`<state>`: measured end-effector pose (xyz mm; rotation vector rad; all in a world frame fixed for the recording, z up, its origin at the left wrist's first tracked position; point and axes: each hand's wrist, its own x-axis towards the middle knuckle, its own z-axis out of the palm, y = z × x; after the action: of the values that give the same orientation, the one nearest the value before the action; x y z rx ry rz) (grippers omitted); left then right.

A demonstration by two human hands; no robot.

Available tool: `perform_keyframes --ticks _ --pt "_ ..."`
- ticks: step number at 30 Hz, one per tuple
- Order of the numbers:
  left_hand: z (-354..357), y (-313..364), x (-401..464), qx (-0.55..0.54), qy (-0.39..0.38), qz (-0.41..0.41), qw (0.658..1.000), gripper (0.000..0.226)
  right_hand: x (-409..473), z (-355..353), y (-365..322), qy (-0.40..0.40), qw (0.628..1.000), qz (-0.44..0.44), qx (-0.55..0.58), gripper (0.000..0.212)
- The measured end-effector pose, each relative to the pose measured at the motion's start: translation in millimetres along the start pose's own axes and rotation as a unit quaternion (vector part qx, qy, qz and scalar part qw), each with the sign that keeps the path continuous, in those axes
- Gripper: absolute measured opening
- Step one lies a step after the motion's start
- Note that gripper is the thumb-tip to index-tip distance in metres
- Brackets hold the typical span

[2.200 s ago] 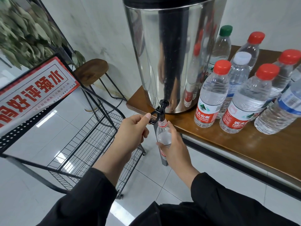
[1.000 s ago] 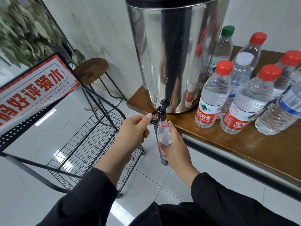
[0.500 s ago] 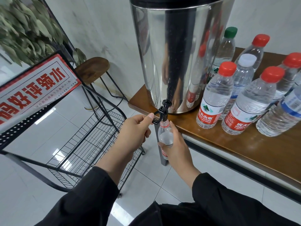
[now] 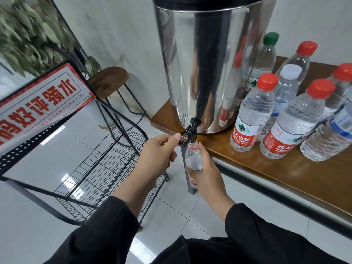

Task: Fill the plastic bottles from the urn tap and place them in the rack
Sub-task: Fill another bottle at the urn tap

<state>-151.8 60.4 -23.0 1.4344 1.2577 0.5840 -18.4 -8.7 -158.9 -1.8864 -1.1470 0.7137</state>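
Two hands are sharing the filling: the left hand [image 4: 156, 153], at nine o'clock of the tap [image 4: 190, 133], is pinching its lever open, while the right hand [image 4: 206, 175] is gripping the bottle [image 4: 193, 159] with curled fingers, mouth directly beneath the spout to catch the flow.

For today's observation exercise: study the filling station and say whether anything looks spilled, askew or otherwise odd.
One thing stands out: a blue-labelled bottle at the table's right edge leans tilted against its upright neighbours. No spill shows. The bottle sits upright under the tap, held by the right hand; the left hand holds the lever.
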Motion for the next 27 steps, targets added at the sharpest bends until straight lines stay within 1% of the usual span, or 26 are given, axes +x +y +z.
perform_keyframes --ticks 8,13,17,27 --pt "0.7 0.2 -0.5 -0.006 -0.004 0.002 1.000 0.039 0.1 -0.9 0.6 0.005 1.000 0.000 -0.005 0.096" --pt "1.8 0.7 0.2 0.001 0.000 0.006 1.000 0.047 0.2 -0.3 0.9 0.004 1.000 -0.002 -0.004 0.097" --pt "1.9 1.1 -0.6 -0.005 0.002 0.007 1.000 0.045 0.5 -1.2 1.3 0.001 1.000 0.000 0.003 0.096" --pt "2.8 2.5 -1.8 -0.002 0.001 0.005 1.000 0.048 0.8 0.5 1.5 -0.001 1.000 0.003 0.001 0.097"
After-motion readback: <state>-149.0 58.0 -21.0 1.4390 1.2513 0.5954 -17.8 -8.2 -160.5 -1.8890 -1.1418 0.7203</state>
